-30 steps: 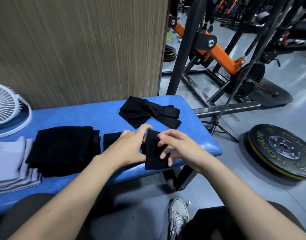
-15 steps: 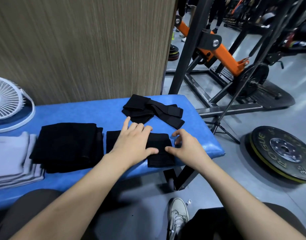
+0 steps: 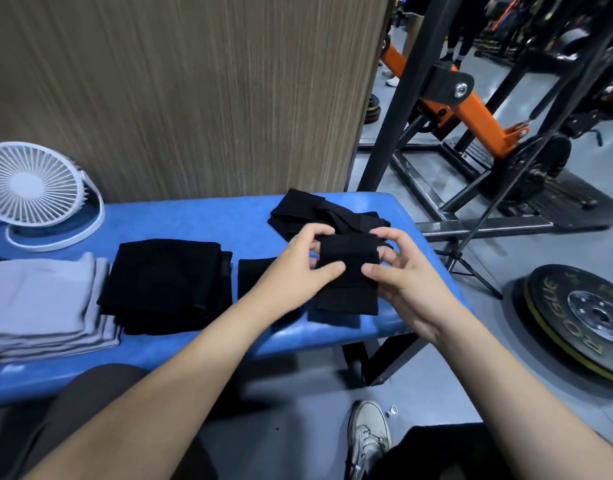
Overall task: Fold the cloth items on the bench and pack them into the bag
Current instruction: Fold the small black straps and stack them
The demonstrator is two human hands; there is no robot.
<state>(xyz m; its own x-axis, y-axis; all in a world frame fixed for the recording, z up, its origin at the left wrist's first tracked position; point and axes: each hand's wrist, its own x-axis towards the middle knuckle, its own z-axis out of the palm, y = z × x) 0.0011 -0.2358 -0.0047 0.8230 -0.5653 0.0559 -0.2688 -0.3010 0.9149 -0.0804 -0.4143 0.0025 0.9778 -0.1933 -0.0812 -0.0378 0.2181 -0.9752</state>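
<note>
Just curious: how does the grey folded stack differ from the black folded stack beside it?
The grey stack is pale and lies at the bench's left end; the black stack is dark and lies nearer the middle. The grey stack's layered edges show clearly; the black stack's barely do. Both rest folded on the blue bench.

Bare worktop (image 3: 194, 220) is left between the fan (image 3: 38, 195) and the unfolded black straps (image 3: 308, 216); the left part is taken by grey (image 3: 38, 299) and black (image 3: 166, 282) stacks.

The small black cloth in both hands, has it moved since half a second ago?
Yes. The small black cloth has come up off the blue bench, toward the tangled black straps.
</note>
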